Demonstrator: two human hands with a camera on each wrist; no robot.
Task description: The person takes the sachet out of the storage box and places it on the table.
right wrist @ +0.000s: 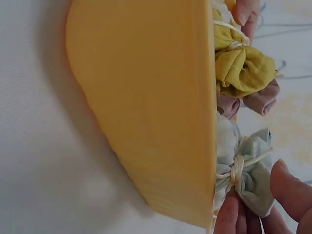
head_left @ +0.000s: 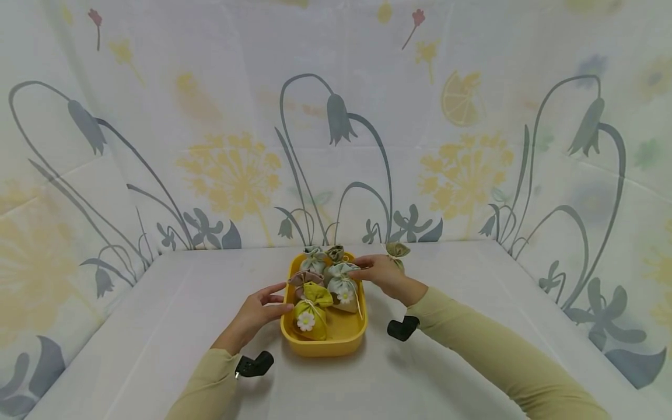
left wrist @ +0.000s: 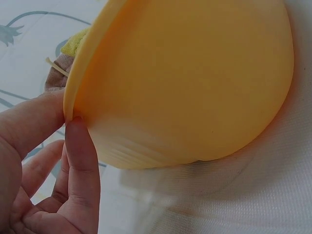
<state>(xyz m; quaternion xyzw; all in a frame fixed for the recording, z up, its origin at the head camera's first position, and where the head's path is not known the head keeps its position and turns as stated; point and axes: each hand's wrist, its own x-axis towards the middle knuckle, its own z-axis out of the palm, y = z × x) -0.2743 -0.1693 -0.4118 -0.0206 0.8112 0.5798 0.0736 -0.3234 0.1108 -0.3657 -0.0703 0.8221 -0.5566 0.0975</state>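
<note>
A yellow plastic tub (head_left: 324, 349) stands on the table with several small tied cloth pouches in it. My left hand (head_left: 255, 312) pinches its left rim between thumb and finger, as the left wrist view shows. At the tub's right side, my right hand (head_left: 385, 274) holds the tied neck of a pale blue-green pouch (right wrist: 253, 180), fingers on one side and thumb on the other. This pouch carries a white flower. A yellow-green pouch (head_left: 315, 318) with a white flower leans at the front left. Behind it sits a mauve pouch (head_left: 304, 279).
Farther back in the tub are another pale pouch (head_left: 313, 259) and a dark olive pouch (head_left: 335, 252). Outside the tub, an olive pouch (head_left: 397, 251) stands partly hidden behind my right hand. A white cloth (head_left: 157, 326) covers the table; a flower-printed curtain (head_left: 336, 175) hangs behind.
</note>
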